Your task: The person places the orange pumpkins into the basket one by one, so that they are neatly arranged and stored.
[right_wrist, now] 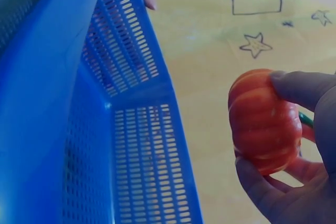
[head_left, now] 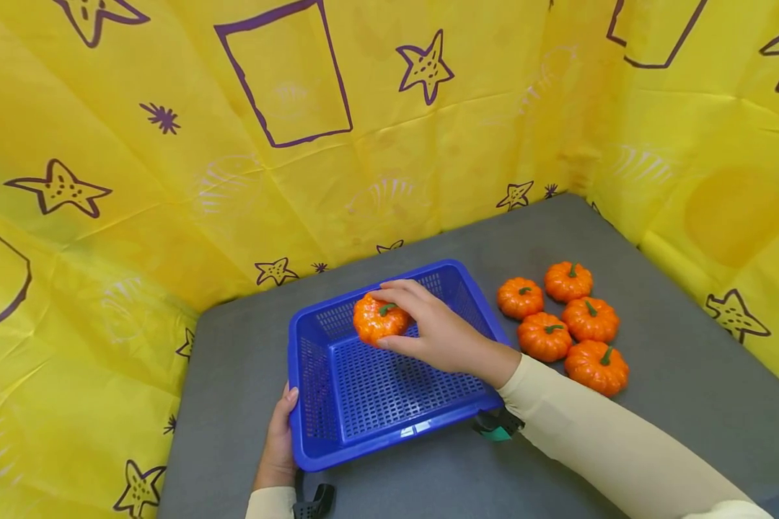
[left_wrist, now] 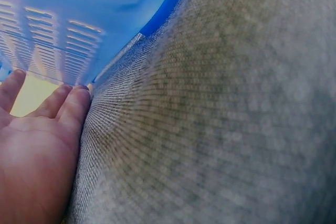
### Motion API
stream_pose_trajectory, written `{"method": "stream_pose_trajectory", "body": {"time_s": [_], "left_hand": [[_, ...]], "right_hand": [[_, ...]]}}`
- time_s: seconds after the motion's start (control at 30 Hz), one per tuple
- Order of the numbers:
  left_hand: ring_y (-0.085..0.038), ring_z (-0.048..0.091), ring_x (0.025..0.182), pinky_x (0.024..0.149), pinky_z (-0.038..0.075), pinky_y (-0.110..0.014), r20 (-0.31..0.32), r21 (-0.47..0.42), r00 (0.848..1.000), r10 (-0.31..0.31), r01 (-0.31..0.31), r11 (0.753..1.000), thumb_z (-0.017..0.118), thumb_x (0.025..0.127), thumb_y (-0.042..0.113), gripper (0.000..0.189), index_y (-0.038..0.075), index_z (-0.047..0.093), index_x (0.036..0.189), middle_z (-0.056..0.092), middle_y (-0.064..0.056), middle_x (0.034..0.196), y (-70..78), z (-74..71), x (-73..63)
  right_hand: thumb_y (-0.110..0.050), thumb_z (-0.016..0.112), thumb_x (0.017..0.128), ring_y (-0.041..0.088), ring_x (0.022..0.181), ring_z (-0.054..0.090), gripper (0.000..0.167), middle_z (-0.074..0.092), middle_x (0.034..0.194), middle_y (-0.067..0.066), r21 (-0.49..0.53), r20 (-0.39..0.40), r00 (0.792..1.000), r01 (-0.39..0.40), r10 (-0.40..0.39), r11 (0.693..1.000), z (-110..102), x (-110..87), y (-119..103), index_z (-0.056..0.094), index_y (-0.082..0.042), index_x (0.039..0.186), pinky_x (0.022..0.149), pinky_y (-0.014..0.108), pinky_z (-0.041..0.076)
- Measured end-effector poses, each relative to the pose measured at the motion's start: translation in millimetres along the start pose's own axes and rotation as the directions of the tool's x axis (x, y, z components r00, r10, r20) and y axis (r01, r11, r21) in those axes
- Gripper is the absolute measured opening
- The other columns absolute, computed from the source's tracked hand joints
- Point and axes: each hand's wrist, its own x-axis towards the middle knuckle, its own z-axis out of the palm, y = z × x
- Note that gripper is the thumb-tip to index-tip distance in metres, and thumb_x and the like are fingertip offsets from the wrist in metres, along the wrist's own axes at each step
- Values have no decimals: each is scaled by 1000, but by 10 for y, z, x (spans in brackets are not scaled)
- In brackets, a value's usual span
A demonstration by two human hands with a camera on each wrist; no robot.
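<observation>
A glossy orange, ribbed, squat pumpkin with a short green stem point(head_left: 375, 322) is held over the inside of a blue rectangular plastic basket with slotted walls point(head_left: 376, 393), apart from its floor and toward the far side. The right hand point(head_left: 438, 331) grips it, thumb on the near side and fingers on the far side, so the fruit lies at the fingertips, left of the palm. It has no marked long axis; its stem faces back toward the palm. The left hand point(head_left: 278, 440) is at the basket's outer left wall, its fingers fairly straight against the plastic. The right forearm, in a cream sleeve point(head_left: 578, 411), crosses the basket's right rim. Beneath the held pumpkin the meshed floor is bare, with room on every side before the walls. Right of the basket, five similar orange pumpkins point(head_left: 545, 336) sit clustered on a dark grey tabletop point(head_left: 227, 404), the nearest just beside the sleeve. A yellow cloth with purple starfish drawings point(head_left: 376, 194) stands behind the table's far edge.
</observation>
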Motion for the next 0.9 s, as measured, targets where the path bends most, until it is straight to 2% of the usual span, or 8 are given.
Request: {"method": "stream_pose_trajectory", "body": {"time_s": [0.37,0.63,0.9], "left_hand": [[-21,62,120,98,54,-39,-21,-2,1000,-9,9,1000,36,111,46,61,30,28,170,60,-4,146,5,19,-11],[-22,55,131,107,47,-36,-14,15,1000,-18,18,1000,35,110,44,74,21,10,176,48,-2,160,11,31,-15],[-26,55,134,107,49,-40,-27,13,999,-24,24,1000,35,110,46,74,22,10,176,43,-8,163,16,32,-2]], "right_hand": [[-20,84,99,29,136,53,63,48,157,12,40,27,999,16,-17,999,183,125,31,58,-9,155,100,34,55],[-25,83,100,25,134,54,64,47,158,10,29,98,995,-17,14,999,351,205,0,56,-11,157,100,31,54],[-24,81,101,24,131,56,62,48,156,10,39,130,992,-17,12,999,475,302,-18,56,-11,157,101,31,54]]}}
